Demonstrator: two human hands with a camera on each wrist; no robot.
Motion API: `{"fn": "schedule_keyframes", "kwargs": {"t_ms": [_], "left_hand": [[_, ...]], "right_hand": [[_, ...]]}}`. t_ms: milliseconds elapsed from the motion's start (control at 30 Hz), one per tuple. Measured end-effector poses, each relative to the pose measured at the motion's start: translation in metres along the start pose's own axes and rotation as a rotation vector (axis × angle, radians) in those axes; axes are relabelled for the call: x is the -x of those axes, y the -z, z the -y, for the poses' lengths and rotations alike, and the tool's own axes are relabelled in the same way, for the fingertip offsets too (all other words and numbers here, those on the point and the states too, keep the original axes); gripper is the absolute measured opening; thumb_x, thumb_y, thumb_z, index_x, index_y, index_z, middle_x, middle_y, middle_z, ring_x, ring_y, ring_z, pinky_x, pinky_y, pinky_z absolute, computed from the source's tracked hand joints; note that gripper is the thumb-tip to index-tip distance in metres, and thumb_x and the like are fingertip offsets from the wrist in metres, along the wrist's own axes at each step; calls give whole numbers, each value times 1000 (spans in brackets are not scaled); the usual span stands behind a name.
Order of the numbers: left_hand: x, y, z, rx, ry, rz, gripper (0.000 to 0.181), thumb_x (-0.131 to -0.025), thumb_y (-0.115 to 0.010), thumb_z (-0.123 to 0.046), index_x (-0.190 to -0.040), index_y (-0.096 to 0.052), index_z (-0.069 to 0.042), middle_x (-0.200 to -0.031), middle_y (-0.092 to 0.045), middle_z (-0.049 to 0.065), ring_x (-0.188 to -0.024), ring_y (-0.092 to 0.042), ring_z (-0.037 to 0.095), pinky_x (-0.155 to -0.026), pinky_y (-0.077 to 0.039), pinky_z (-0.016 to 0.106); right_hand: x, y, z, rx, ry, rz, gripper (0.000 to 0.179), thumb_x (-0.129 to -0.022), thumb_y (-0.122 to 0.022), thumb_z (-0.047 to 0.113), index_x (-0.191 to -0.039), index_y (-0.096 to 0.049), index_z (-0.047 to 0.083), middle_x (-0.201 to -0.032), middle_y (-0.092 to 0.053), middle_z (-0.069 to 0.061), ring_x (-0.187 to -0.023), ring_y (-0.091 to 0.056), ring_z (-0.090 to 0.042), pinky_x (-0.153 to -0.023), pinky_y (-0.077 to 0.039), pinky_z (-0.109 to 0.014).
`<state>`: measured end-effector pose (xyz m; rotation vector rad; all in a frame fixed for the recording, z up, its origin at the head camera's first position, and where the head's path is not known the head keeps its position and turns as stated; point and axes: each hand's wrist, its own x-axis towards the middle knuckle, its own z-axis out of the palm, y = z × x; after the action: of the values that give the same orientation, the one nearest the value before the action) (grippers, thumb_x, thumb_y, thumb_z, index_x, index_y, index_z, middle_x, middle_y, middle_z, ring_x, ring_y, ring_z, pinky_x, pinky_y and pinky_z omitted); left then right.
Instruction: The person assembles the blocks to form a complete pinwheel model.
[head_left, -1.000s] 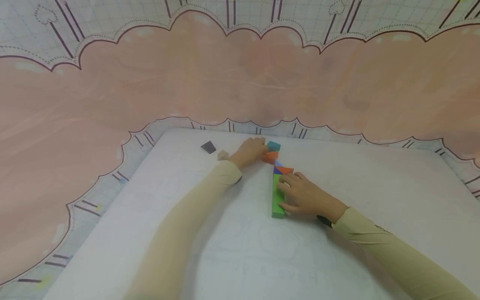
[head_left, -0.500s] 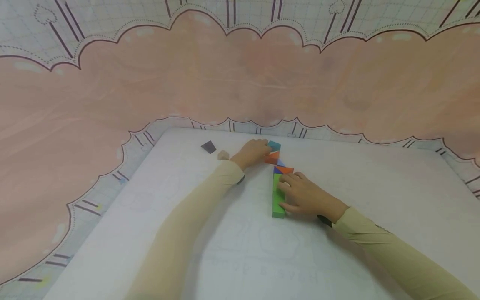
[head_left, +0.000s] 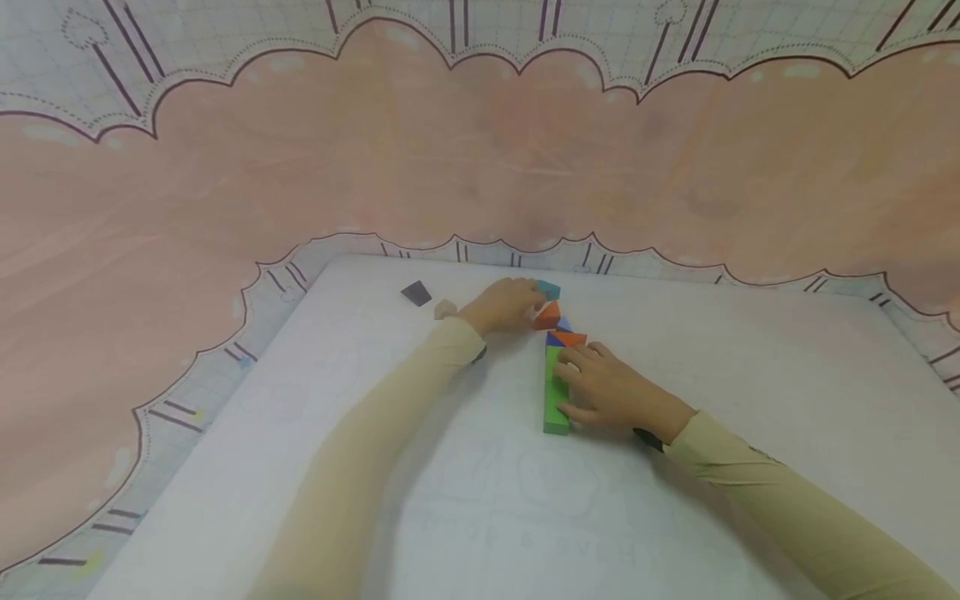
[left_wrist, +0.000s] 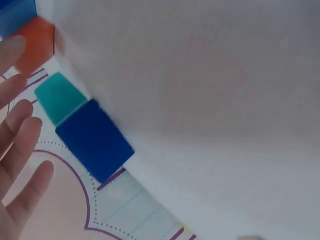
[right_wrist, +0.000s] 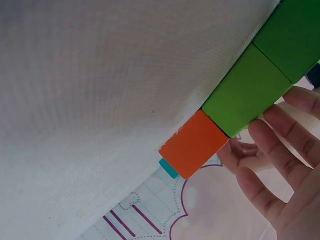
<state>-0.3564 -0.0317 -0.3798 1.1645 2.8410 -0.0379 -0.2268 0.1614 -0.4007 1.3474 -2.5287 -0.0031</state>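
At the row's far end my left hand (head_left: 504,305) pinches an orange block (left_wrist: 36,45) with thumb and index finger, its other fingers spread apart. Behind it stands a teal block (left_wrist: 61,98), touching a dark blue block (left_wrist: 95,141) in the left wrist view. My right hand (head_left: 609,385) rests with fairly straight fingertips along the right side of two green blocks (right_wrist: 244,90) lying end to end. Just beyond the green ones sit a second orange block (right_wrist: 194,144) and a small purple-blue wedge (head_left: 554,340). A light blue piece (head_left: 564,323) shows between the two orange blocks.
Left of the row lie a dark grey block (head_left: 417,292) and a beige block (head_left: 445,309), apart from each other. The white tabletop (head_left: 480,500) ends at the back against a cloth (head_left: 480,150) with scalloped pink and grid patterns.
My left hand has shifted slightly right, moving the far orange block rightward and turning it a little. My right hand and the green blocks have stayed in place.
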Motion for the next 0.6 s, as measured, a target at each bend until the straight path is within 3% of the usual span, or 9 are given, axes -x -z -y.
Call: {"fn": "schedule_keyframes", "kwargs": {"t_ms": [100, 200, 367, 600], "left_hand": [[-2, 3, 2, -8, 4, 34, 47, -91, -61, -29, -136, -48, -26, -145, -45, 1, -137, -37, 24, -114, -30, 43], [-6, 4, 2, -23, -5, 63, 51, -92, -59, -25, -140, -43, -31, -150, -39, 1, -143, -27, 24, -116, -24, 45], [-15, 5, -1, -48, -31, 89, 41, -97, -50, -17, -135, -50, -32, -149, -40, 2, -142, -28, 24, -116, -24, 44], [-20, 6, -5, -54, -17, 98, 39, -95, -52, -16, -131, -54, -30, -148, -41, 5, -139, -34, 24, -116, -26, 43]], "right_hand": [[0, 0, 0, -2, -1, 3, 40, -83, -63, 41, -105, -55, 8, -104, -55, -8, -94, -54, -24, -90, -44, -44], [0, 0, 0, -8, -10, 17, 40, -84, -63, 41, -105, -55, 8, -105, -55, -8, -94, -54, -24, -90, -44, -44], [-1, 2, 1, -24, -28, 47, 40, -85, -62, 41, -107, -55, 9, -106, -55, -7, -97, -52, -22, -91, -44, -45], [-1, 5, 2, -24, -25, 46, 40, -85, -62, 41, -107, -54, 8, -105, -55, -8, -96, -53, -23, -91, -43, -45]]}}
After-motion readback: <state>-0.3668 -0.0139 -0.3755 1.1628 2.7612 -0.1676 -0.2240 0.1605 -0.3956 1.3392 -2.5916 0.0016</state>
